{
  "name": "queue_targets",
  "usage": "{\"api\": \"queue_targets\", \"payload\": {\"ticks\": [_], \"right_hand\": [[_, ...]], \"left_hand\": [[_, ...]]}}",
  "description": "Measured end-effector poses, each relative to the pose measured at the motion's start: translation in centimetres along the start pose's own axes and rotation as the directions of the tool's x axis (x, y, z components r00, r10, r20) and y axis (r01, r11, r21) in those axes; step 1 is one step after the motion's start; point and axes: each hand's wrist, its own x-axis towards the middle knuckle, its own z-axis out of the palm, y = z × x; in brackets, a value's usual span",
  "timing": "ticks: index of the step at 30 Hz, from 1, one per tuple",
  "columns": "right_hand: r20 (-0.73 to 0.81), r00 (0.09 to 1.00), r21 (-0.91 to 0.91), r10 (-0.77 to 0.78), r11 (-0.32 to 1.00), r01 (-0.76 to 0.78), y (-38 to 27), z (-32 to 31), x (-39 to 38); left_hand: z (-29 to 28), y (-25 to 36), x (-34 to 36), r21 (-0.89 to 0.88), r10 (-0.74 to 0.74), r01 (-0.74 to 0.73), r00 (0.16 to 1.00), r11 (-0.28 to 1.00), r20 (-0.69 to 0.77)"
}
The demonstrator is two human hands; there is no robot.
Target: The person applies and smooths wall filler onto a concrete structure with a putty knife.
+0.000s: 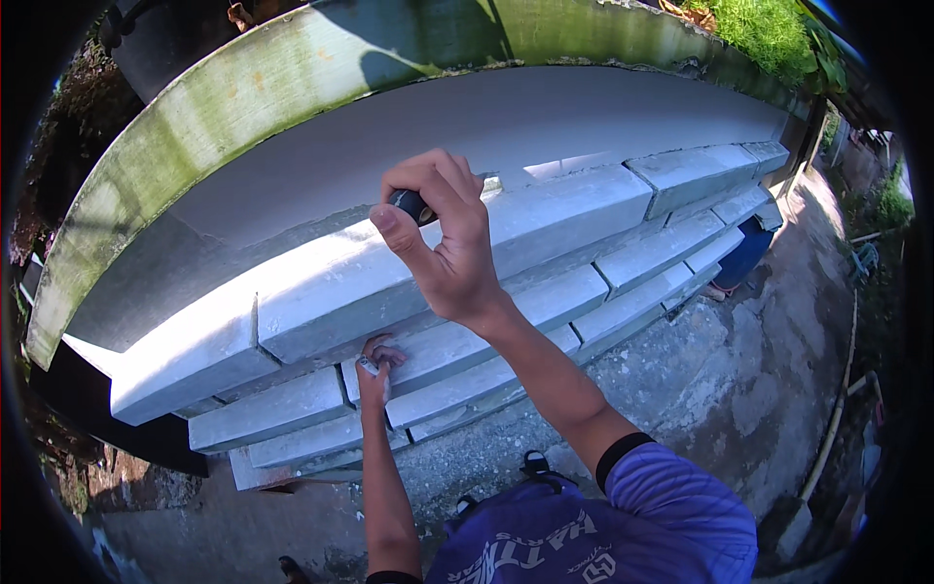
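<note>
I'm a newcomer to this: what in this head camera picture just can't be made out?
All in the head view:
1. Black handle: largely covered by the right hand, so its full shape is unclear.
2. Left hand: too small to tell what, if anything, it grips.
3. Blue object: partly hidden behind the concrete blocks.
4. Dark object: cut off by the top edge.
5. Sandal: partly covered by the purple shirt.

Ahead of you: a curved, green-stained ledge (243,83) over a pale wall (603,107). Leafy plants (764,39) at its right end; dark container (175,49) behind its left part. To your right, a rounded blue thing, partly hidden (747,257), on patchy ground (681,380), plus a long pole (830,428) lying farther right.
</note>
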Motion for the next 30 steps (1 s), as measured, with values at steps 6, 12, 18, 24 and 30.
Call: {"api": "queue_targets", "payload": {"ticks": [6,12,18,24,30], "right_hand": [[0.001,0.996,0.016,0.092,0.996,-0.092,1.3,0.2,0.8],[-0.079,0.988,-0.015,0.131,0.991,-0.133,2.8,-0.1,1.9],[-0.137,0.989,0.032,0.063,0.998,-0.06,3.3,-0.4,1.5],[-0.163,0.985,0.004,0.062,0.998,-0.062,2.1,-0.7,1.1],[-0.215,0.974,0.1,0.074,0.994,-0.053,4.0,-1.7,2.4]], "left_hand": [[0.1,0.2,0.1,-0.023,0.029,-0.029,1.0,0.999,0.006],[0.3,0.5,0.1,-0.037,0.024,-0.023,1.0,0.999,0.017],[0.8,0.5,0.0,-0.037,0.005,-0.005,1.0,0.999,-0.001],[0.5,0.4,0.0,-0.022,0.028,-0.028,1.0,0.999,0.012],[0.1,-0.2,0.0,-0.022,0.009,-0.009,1.0,1.0,0.0]]}}
